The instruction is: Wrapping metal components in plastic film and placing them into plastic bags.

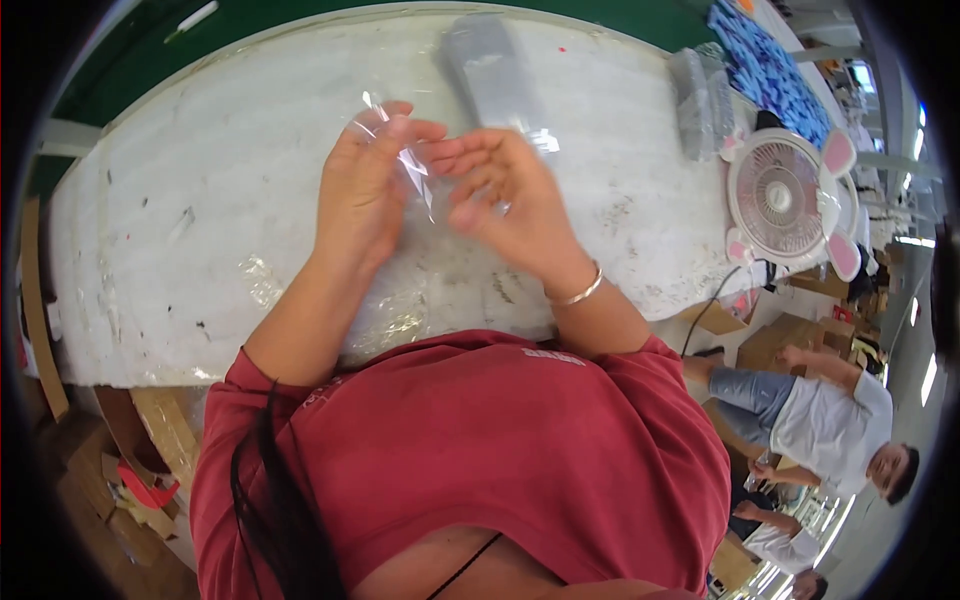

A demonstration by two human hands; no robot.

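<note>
My left hand [362,190] is raised over the white-covered table and pinches a thin, clear plastic piece [412,168] between thumb and fingers. Bright glints run along the plastic, but its full outline is hard to make out. My right hand [518,195], with a bangle on its wrist, meets it from the other side. Its fingers are curled round the plastic's right part, and a small glint shows under them. Beyond my right hand lies a stack of greyish clear plastic sheets [488,65], partly blurred.
At the right edge of the table [170,260] stands a white and pink fan [780,195] with ear shapes. Behind it are clear wrapped packages [700,105] and blue patterned cloth [770,70]. Cardboard boxes [775,345] and other people [825,410] are at the right, off the table.
</note>
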